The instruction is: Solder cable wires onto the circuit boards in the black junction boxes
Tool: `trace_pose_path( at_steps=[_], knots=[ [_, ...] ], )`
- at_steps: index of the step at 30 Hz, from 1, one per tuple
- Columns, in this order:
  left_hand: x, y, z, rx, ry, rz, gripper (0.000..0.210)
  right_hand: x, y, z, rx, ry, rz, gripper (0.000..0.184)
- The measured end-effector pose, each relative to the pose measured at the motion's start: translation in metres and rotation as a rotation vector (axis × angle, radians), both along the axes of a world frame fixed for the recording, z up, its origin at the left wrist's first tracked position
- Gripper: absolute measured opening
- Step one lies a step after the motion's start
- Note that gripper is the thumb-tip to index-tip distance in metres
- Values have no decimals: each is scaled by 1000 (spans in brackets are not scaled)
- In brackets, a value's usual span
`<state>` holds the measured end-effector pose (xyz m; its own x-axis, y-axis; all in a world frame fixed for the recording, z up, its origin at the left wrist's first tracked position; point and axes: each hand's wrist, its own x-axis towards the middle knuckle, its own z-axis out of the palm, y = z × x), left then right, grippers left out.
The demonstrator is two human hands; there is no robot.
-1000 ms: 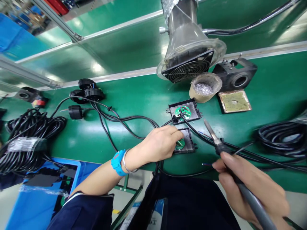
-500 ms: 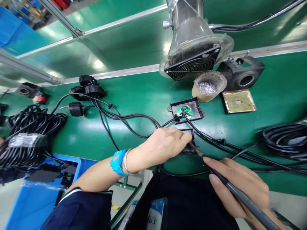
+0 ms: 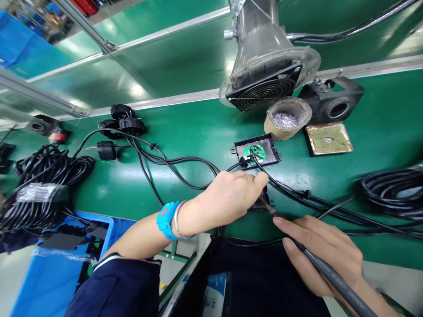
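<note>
My right hand [image 3: 327, 253] grips a soldering iron [image 3: 330, 275] like a pen. Its tip points left, down into a small black housing [image 3: 268, 203] near the bench's front edge. Over that housing, my left hand [image 3: 233, 193] has its fingers pinched together; they hide what they hold and most of the housing's inside. Just beyond lies a second open black housing [image 3: 272, 143] with a round green circuit board [image 3: 259, 152] in it. Black cables [image 3: 185, 160] run to the housings from the left, and more cables [image 3: 291, 190] run off to the right.
A fume extractor hood [image 3: 264, 66] hangs at the back. Beside it are a cup of metal shavings [image 3: 286, 121], an iron stand [image 3: 330, 103] and a sponge tray [image 3: 329, 138]. Coiled cables [image 3: 390, 191] lie right, bundled cable [image 3: 39, 176] left. A blue bin [image 3: 42, 277] stands lower left.
My left hand has shifted slightly right and up over the near housing. The right hand and soldering iron have moved a little to the left.
</note>
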<state>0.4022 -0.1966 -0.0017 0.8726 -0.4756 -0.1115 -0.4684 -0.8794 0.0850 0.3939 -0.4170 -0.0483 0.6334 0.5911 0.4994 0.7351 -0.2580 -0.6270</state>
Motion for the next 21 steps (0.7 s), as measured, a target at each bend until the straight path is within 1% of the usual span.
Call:
trace_pose_path(
  at_steps=[4, 9, 12, 16, 21],
  knots=[
    [1, 1, -3, -40, 9, 45, 20, 1, 2, 1, 0, 2, 4, 29],
    [3, 2, -7, -59, 25, 29, 22, 2, 0, 0, 14, 16, 8, 32],
    [4, 1, -5, -40, 50, 26, 22, 0, -2, -2, 13, 29, 8, 33],
    [6, -1, -1, 1, 46, 5, 19, -1, -1, -2, 9, -5, -5, 33],
    [7, -3, -1, 14, 48, 38, 31, 0, 0, 1, -5, -15, 3, 32]
  ],
)
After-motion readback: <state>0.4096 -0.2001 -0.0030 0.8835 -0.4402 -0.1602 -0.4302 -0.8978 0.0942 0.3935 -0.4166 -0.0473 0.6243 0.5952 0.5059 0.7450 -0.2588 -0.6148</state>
